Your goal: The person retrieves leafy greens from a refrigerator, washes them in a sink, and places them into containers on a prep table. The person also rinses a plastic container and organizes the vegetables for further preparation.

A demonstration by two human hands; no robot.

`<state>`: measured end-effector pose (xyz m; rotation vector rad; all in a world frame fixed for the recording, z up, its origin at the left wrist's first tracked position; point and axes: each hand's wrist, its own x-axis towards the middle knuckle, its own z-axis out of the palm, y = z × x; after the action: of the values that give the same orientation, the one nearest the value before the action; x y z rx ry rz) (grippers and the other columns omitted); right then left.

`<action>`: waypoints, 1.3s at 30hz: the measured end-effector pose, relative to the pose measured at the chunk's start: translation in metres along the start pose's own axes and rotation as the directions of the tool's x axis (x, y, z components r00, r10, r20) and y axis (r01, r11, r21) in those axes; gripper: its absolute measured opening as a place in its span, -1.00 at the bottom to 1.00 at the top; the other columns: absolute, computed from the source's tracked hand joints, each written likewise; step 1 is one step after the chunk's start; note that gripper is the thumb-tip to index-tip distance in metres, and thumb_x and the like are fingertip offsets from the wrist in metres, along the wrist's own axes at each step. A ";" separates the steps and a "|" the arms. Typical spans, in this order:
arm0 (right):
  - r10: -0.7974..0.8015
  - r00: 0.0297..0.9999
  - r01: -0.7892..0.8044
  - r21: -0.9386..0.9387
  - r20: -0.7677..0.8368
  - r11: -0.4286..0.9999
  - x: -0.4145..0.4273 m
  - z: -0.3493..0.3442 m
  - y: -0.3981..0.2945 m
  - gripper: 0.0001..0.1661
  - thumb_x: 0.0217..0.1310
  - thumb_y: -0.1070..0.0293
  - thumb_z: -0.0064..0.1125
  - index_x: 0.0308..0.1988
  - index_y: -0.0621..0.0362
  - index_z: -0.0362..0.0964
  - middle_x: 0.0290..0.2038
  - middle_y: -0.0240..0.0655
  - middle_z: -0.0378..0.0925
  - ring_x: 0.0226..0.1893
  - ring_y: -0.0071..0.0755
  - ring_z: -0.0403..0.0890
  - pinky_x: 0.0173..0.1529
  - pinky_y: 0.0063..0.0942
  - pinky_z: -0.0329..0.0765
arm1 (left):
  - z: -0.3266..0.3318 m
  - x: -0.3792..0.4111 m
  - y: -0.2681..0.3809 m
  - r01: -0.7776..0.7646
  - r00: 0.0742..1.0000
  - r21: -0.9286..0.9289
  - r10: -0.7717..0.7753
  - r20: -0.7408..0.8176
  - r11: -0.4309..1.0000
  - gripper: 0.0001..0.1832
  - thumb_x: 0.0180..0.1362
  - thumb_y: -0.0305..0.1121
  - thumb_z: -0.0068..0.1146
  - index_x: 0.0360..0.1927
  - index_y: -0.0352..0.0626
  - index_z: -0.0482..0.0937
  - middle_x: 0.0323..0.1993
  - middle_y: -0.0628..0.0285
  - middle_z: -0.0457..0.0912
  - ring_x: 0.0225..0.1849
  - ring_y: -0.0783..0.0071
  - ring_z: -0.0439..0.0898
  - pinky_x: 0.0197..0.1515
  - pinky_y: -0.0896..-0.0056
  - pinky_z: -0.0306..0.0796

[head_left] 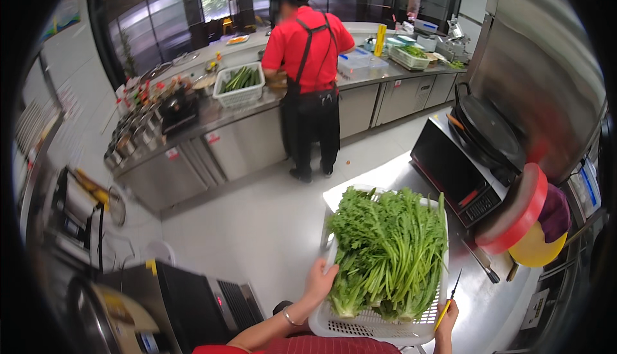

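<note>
A white perforated plastic basket [376,332] piled with leafy green vegetables [390,248] lies before me at the edge of a steel counter. My left hand [319,281], with a bangle at the wrist, is at the basket's left side beside the leaves; whether its fingers grip the rim is hard to tell. At the basket's lower right corner, my right hand [447,318] holds a slim knife or similar pointed tool with a yellow handle [442,314], its dark tip pointing up and away.
A microwave oven [455,175] bearing black pans [491,122] stands right of the basket, near a red-rimmed round board [513,214] and a brush [491,274]. Across the floor, a person in red [311,55] works at a long counter holding a basket of cucumbers [241,96].
</note>
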<state>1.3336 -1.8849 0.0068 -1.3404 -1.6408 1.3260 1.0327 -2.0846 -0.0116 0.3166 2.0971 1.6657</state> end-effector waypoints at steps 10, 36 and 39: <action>0.055 0.967 -0.046 0.041 -0.248 0.998 0.040 0.201 -0.090 -0.86 -0.10 0.61 -0.02 -0.48 0.19 0.19 -0.60 -0.53 0.16 -0.59 -0.71 0.18 -0.55 -0.66 0.12 | -0.070 0.249 0.044 -0.005 0.963 -0.120 0.038 0.269 0.993 -0.74 0.03 -0.28 0.12 -0.39 -0.31 0.43 -0.53 0.19 0.52 -0.51 0.50 0.44 -0.41 0.46 0.32; 0.116 0.891 -0.110 0.041 -0.439 0.993 0.439 0.463 -0.198 -0.89 -0.13 0.52 0.04 -0.48 0.19 0.26 -0.57 -0.51 0.26 -0.54 -0.64 0.26 -0.43 -0.62 0.25 | 0.058 0.764 0.205 0.001 0.886 -0.024 0.010 0.464 1.000 -0.83 0.05 -0.41 0.10 -0.52 -0.17 0.35 -0.61 0.50 0.29 -0.57 0.77 0.20 -0.52 0.67 0.11; 0.128 0.857 -0.100 0.083 -0.498 0.992 0.492 0.453 -0.212 -0.88 -0.12 0.52 0.03 -0.47 0.20 0.25 -0.56 -0.50 0.26 -0.54 -0.64 0.26 -0.44 -0.62 0.25 | 0.127 0.812 0.215 -0.010 0.854 -0.094 0.058 0.517 0.995 -0.83 0.05 -0.40 0.10 -0.52 -0.18 0.35 -0.61 0.49 0.29 -0.55 0.76 0.20 -0.50 0.66 0.12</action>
<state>0.7176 -1.5504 0.0158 -1.6056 -1.1722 0.9594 0.3611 -1.5641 0.0137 0.6955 1.6140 1.4746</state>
